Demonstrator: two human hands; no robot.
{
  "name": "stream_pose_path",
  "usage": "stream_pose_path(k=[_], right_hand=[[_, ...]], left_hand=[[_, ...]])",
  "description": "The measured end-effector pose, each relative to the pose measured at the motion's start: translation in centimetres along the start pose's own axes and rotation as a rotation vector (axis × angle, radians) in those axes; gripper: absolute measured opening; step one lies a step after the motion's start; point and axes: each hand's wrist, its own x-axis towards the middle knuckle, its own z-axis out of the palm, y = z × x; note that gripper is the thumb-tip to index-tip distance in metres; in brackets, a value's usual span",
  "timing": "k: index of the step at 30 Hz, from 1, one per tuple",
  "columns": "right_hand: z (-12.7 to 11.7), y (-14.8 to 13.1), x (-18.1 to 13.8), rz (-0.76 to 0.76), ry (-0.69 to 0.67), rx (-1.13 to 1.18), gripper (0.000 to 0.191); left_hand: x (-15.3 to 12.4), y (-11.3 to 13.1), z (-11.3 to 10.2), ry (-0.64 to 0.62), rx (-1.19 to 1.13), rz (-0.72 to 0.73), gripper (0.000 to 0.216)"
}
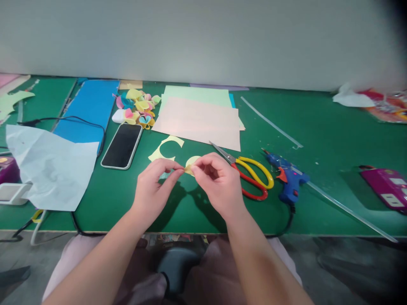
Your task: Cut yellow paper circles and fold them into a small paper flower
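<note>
Between my two hands is a small yellow paper piece (188,170), pinched from both sides over the green table. The thumb and forefinger of my left hand (155,182) are closed on its left end. My right hand (218,180) grips the right end with fingers curled in; its outline is partly hidden. Just behind it, a rounded yellow paper (193,160) shows. A yellow offcut with a round hole (155,153) lies beyond my left hand. Scissors (251,169) with one yellow and one red handle rest beside my right hand, partly covered by it.
Pink paper sheets (203,120) lie at the back, near several paper flowers (140,103). A phone (122,146) and a crumpled white sheet (60,169) are to the left. A blue glue gun (288,176) with a long glue stick and a purple power strip (386,188) are right.
</note>
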Motion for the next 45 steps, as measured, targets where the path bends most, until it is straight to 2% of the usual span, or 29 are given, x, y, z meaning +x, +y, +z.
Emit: stream_pose_path(k=[4, 10, 13, 17, 20, 23, 26, 31, 33, 39, 45], right_hand=[[0.0, 0.0, 0.0, -0.007, -0.013, -0.011, 0.009], [0.0, -0.2, -0.2, -0.058, -0.017, -0.058, 0.009], [0.1, -0.2, -0.2, -0.094, -0.018, -0.101, 0.009], [0.0, -0.2, -0.2, -0.219, 0.02, -0.197, 0.009], [-0.2, 0.0, -0.3, -0.359, 0.05, -0.308, 0.01], [-0.2, 0.3, -0.4, -0.454, 0.015, -0.386, 0.014], [-0.1, 0.6, -0.5, -0.48, -0.017, -0.416, 0.019], [0.1, 0.7, -0.4, -0.498, -0.007, -0.396, 0.017], [0.2, 0.6, -0.4, -0.454, 0.007, -0.333, 0.012], [0.5, 0.0, -0.2, -0.062, -0.023, -0.132, 0.007], [0.8, -0.1, -0.2, 0.015, -0.041, -0.05, 0.004]], left_hand=[[0.1, 0.0, -0.1, -0.015, 0.036, 0.006, 0.009], [0.0, -0.3, -0.2, -0.012, 0.096, 0.112, 0.011], [-0.1, -0.6, 0.0, -0.006, 0.102, 0.088, 0.01], [0.0, -0.6, 0.1, -0.002, -0.045, -0.141, 0.014], [0.4, -0.3, -0.1, -0.04, -0.383, -0.396, 0.026], [0.8, 0.1, -0.4, -0.141, -0.721, -0.628, 0.026], [1.0, 0.2, -0.7, -0.192, -0.859, -0.714, 0.023], [0.9, 0.1, -0.7, -0.124, -0.884, -0.655, 0.018], [0.9, 0.0, -0.6, -0.063, -0.86, -0.615, 0.017], [0.4, -0.1, -0.2, 0.218, -0.568, -0.307, 0.015], [-0.4, 0.2, 0.2, 0.197, -0.457, -0.232, 0.017]])
